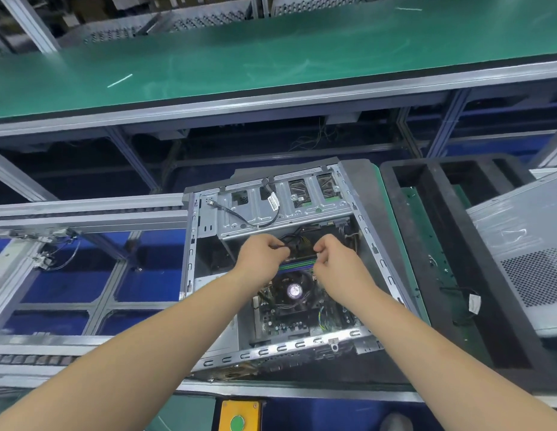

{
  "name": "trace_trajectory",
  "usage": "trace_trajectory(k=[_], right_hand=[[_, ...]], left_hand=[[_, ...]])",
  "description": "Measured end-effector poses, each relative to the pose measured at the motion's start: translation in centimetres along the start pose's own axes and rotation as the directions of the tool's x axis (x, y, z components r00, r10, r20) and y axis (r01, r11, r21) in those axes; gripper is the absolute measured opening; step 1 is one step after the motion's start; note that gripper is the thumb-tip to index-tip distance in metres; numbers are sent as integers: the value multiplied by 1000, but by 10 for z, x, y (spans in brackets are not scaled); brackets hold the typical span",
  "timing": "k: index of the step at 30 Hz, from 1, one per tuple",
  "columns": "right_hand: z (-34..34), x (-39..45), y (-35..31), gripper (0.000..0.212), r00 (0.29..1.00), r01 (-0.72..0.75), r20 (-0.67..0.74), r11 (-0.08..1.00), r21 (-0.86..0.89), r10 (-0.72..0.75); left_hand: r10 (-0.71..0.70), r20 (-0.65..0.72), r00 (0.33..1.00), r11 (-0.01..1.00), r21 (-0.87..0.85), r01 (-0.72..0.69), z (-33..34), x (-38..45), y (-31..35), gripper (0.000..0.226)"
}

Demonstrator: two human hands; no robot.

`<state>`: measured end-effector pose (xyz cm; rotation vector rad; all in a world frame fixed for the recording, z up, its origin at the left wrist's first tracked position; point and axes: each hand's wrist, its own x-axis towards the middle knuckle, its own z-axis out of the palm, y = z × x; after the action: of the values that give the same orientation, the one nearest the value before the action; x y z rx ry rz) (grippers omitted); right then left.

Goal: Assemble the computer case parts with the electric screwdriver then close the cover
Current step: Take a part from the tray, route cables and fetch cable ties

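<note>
Computer case, lying open at frame centre on the conveyor, with left hand and right hand each pinching dark cables above the motherboard, apparently routing them clear.

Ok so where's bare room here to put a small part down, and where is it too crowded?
The green bench top beyond the computer case is bare almost all over, bordered by its grey rail. The case is crowded: left hand and right hand work at cables above the CPU fan. To the right, the black tray holds green boards, and the perforated cover overlaps it.
</note>
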<state>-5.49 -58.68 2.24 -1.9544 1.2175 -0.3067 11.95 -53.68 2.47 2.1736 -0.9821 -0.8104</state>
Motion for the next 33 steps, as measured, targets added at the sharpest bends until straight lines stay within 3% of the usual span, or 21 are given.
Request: trace_trajectory(k=[2,5,10,14,23,33], right_hand=[[0,0,-2,21,1000,-1,-9,999,-42,0],[1,-2,-2,21,1000,17,2,996,-82,-17],[2,0,1,20,999,33,5,995,-95,-33],[5,2,5,17,999,42,5,995,-92,-42],[7,5,7,12,999,42,18,991,-123,-40],[5,3,2,15,999,47,28,986,-161,-43]], left_hand=[[86,-29,996,985,155,-81,5,8,0,15],[214,35,976,909,359,-213,19,20,3,19],[232,113,966,726,641,-249,36,41,0,22],[179,83,980,654,734,-181,44,53,-8,17],[202,175,964,438,864,-248,46,67,-8,17],[100,310,945,457,829,-321,35,72,2,8]])
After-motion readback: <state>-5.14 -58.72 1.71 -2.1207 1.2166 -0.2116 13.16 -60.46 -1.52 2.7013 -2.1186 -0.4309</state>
